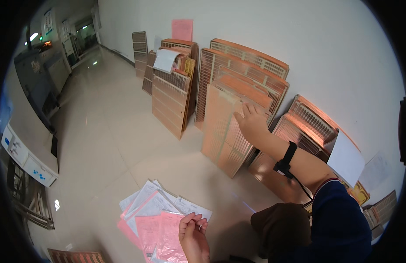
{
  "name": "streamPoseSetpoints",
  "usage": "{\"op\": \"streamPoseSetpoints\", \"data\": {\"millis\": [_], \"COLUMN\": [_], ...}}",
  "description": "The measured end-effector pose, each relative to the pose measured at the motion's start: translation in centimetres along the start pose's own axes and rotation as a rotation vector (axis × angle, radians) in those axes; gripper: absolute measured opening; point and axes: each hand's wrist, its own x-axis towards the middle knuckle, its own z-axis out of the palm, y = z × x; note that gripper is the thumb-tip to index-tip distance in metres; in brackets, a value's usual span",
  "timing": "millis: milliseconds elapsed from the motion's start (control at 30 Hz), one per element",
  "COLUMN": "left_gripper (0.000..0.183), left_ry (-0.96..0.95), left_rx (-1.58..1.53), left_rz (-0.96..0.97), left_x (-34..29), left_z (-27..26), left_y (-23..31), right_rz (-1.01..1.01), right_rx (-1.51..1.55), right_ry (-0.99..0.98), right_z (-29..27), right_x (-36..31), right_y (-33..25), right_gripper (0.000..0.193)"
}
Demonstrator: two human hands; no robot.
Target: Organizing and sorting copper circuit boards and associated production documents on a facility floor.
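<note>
My right hand point(253, 125) rests on the upper right part of a stack of copper-coloured panels point(222, 127), its fingers apart and thumb out to the left. The panels stand upright, leaning back toward the wall, with pale stripes on the front one. Low in the view, my left hand point(194, 236) is palm up with loosely curled fingers, and nothing shows in it. Under and beside that hand, pink sheets and bags point(170, 232) and white printed papers point(150, 201) lie spread on the floor. A black band point(287, 160) with a cable circles my right wrist.
More slotted copper panels point(170, 103) lean on the wall farther left, and others point(306, 127) stand to the right with a white sheet point(346, 158) over them. A white cabinet point(30, 153) and metal frames line the left side. The tiled floor point(98, 109) runs down a corridor.
</note>
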Motion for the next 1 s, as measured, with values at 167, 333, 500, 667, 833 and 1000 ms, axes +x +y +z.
{"op": "streamPoseSetpoints", "data": {"millis": [167,333,500,667,833,1000], "left_gripper": [0.019,0.018,0.022,0.034,0.045,0.039], "left_ry": [0.048,0.1,0.223,0.253,0.053,0.102], "left_rx": [0.049,0.065,0.082,0.094,-0.289,-0.175], "left_rz": [0.026,0.049,0.114,0.28,0.279,0.366], "left_x": [0.5,1.7,2.6,4.2,4.7,4.4], "left_z": [-0.1,-0.8,-2.9,-4.7,-4.0,-3.5], "left_y": [-0.3,-0.5,1.0,2.2,3.0,3.5], "right_rz": [0.274,0.264,0.385,0.542,0.636,0.592], "right_rx": [0.679,0.844,1.208,1.69,1.834,1.853], "right_ry": [0.025,-0.356,-0.282,-0.181,-0.31,-0.332], "right_z": [-1.2,0.0,-5.8,-9.0,-8.3,-6.6], "right_x": [2.3,2.6,2.9,2.6,1.8,2.0], "right_y": [-1.2,2.0,8.5,11.3,12.0,11.0], "right_gripper": [0.021,0.023,0.03,0.037,0.041,0.036]}}
